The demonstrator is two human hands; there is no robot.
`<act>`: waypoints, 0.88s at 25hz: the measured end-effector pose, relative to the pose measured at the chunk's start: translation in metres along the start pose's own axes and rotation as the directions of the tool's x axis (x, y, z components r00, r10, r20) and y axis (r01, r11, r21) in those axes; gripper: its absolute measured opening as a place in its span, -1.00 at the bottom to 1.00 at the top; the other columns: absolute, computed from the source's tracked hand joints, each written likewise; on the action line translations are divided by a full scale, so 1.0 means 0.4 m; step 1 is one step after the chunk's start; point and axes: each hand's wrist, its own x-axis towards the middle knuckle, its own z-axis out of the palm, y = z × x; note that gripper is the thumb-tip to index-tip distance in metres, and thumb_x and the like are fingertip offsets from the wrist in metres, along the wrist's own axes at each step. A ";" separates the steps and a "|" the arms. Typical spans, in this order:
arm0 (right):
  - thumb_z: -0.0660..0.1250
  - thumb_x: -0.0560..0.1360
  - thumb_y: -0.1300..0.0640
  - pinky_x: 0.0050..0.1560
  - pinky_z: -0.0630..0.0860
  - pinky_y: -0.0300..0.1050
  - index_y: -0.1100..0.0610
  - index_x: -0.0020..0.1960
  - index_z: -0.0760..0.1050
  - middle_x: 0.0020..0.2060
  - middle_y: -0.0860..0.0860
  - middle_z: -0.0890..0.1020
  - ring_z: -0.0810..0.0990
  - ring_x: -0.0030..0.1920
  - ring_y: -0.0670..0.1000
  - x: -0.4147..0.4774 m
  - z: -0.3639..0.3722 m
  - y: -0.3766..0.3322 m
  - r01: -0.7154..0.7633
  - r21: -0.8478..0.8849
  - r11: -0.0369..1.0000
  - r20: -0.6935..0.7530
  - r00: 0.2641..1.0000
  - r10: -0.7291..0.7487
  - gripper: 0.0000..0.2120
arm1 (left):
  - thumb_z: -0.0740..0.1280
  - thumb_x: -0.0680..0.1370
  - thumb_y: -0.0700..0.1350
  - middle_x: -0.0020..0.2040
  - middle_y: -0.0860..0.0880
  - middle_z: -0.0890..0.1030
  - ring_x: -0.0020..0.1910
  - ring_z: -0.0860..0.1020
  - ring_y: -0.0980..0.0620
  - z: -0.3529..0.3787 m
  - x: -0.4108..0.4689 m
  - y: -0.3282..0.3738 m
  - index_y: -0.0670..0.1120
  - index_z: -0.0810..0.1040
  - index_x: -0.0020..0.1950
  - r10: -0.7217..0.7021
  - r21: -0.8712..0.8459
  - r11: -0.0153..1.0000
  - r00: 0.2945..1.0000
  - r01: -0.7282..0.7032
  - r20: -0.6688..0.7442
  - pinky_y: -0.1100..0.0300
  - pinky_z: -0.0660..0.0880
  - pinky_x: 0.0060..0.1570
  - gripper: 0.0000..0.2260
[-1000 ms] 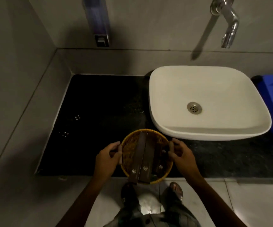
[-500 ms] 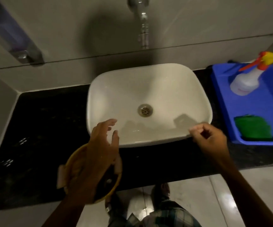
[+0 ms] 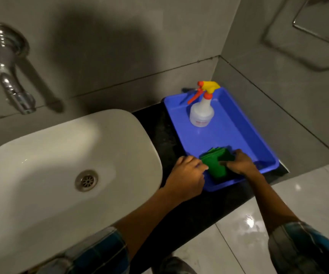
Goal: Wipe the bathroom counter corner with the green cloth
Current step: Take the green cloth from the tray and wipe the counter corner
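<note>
Green cloth, one; hands, two.

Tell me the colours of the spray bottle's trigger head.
Yellow top with an orange-red trigger, on the white plastic spray bottle; head view.
</note>
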 end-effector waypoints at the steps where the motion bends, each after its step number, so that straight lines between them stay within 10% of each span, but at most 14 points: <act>1: 0.54 0.30 -0.10 0.18 0.47 0.06 0.28 0.33 0.35 0.27 0.26 0.51 0.51 0.26 0.25 0.012 0.000 -0.001 -0.029 0.027 0.999 0.032 0.999 0.028 -0.23 | 0.30 0.45 -0.18 0.10 -0.19 0.63 0.13 0.54 -0.19 0.023 0.013 -0.006 -0.16 0.58 0.14 -0.014 -0.015 1.000 0.997 0.015 0.073 -0.04 0.43 0.16 -0.73; 9: 0.54 0.27 0.25 -0.24 0.55 -0.12 0.17 0.03 0.58 -0.05 0.15 0.68 0.64 -0.17 0.06 -0.106 -0.053 -0.073 0.024 0.578 0.816 0.062 0.995 -0.073 -0.65 | 0.37 0.48 -0.17 0.30 -0.22 0.49 0.30 0.43 -0.18 0.020 0.027 -0.008 -0.17 0.43 0.34 -0.216 -0.360 0.901 0.970 0.243 0.114 0.02 0.35 0.32 -0.57; 11: 0.46 0.35 0.32 -0.23 0.57 -0.12 0.21 0.09 0.57 -0.06 0.13 0.70 0.67 -0.08 0.14 -0.276 -0.039 -0.213 0.140 0.769 0.623 0.006 0.974 -0.227 -0.69 | 0.41 0.48 -0.09 0.30 -0.15 0.51 0.28 0.47 -0.10 -0.106 -0.102 -0.060 -0.11 0.35 0.40 -0.451 -0.552 0.752 0.892 0.359 -0.033 0.11 0.41 0.27 -0.49; 15: 0.20 0.33 0.33 -0.07 0.66 -0.06 0.16 0.15 0.58 -0.01 0.09 0.73 0.68 0.00 0.10 -0.420 -0.060 -0.275 -0.024 0.972 0.235 0.134 0.874 -0.467 -0.57 | 0.44 0.47 -0.04 0.12 -0.08 0.64 0.11 0.63 -0.06 -0.211 -0.134 -0.053 -0.03 0.39 0.34 -0.607 -0.890 0.297 0.788 0.345 0.103 0.07 0.56 0.11 -0.52; 20: 0.29 0.45 0.38 -0.20 0.57 -0.23 0.13 0.05 0.57 -0.14 0.01 0.70 0.66 -0.15 -0.08 -0.723 0.182 -0.546 0.372 0.787 0.492 0.068 0.741 -0.669 -0.75 | 0.45 0.41 -0.02 0.05 -0.02 0.68 -0.02 0.65 0.09 -0.424 -0.550 -0.165 0.13 0.51 0.16 -0.820 -0.836 0.416 0.544 0.358 -0.175 0.15 0.62 -0.03 -0.66; 22: 0.39 0.46 0.30 -0.16 0.62 -0.19 0.04 0.15 0.50 -0.09 -0.02 0.69 0.68 -0.09 -0.05 -0.897 0.344 -0.664 0.488 0.693 0.530 0.190 0.586 -0.788 -0.69 | 0.44 0.45 -0.04 0.10 0.01 0.64 0.04 0.63 0.11 -0.479 -0.826 -0.211 0.21 0.46 0.19 -0.912 -0.828 0.370 0.332 0.420 -0.239 0.18 0.60 -0.01 -0.64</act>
